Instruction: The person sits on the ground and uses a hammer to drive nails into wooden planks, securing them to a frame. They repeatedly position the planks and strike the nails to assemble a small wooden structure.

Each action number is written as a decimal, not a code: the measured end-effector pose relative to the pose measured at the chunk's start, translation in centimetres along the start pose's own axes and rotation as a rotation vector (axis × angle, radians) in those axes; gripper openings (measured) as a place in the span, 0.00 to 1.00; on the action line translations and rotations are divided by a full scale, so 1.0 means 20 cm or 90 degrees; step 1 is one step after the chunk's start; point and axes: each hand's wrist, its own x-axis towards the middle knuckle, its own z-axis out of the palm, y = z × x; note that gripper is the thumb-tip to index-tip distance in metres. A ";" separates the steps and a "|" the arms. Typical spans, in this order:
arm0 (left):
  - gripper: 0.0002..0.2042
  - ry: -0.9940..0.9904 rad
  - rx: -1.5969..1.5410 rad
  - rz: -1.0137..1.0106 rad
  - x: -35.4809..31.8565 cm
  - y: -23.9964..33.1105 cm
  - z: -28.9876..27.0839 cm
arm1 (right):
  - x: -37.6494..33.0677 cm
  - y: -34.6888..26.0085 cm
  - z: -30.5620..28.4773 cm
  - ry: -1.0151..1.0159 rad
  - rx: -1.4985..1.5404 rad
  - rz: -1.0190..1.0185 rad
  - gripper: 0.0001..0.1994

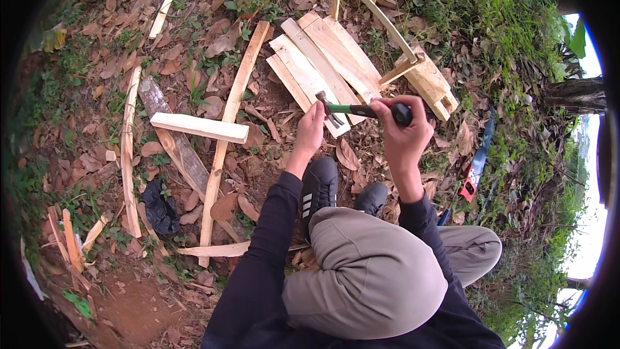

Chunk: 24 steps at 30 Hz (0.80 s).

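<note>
Grey cloth covered your bent knee (381, 271), nearest, with a black shoe (319, 187) just beyond it; a slipping grip could have dropped steel on that foot. To the right lay a saw (469, 184), where a careless reach might have met its teeth. Past the shoe, your right hand (408, 134) gripped the hammer (345, 109) around its black handle end, while your left hand (309, 132) reached its head; whether those fingers pinched it could not be told. A sudden jerk could have nipped them. Farther off, pale boards (332, 64) lay side by side; uneven leaves (349, 155) beneath might have let them rock.
</note>
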 end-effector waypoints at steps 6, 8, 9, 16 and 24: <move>0.18 0.013 0.078 0.162 0.20 0.01 -0.07 | -0.25 0.10 -0.20 -0.418 -0.290 0.095 0.15; 0.17 -0.011 0.115 0.172 0.19 0.03 -0.03 | -0.30 0.17 -0.17 -0.468 -0.264 0.172 0.14; 0.17 -0.003 0.135 0.165 0.19 0.07 -0.02 | -0.34 0.25 -0.13 -0.475 -0.279 0.171 0.14; 0.12 0.012 0.167 0.186 0.25 0.06 -0.10 | -0.39 0.36 -0.11 -0.495 -0.239 0.154 0.13; 0.30 0.086 0.763 0.295 0.51 -0.07 -0.12 | -0.42 0.35 -0.12 -0.515 -0.295 0.108 0.11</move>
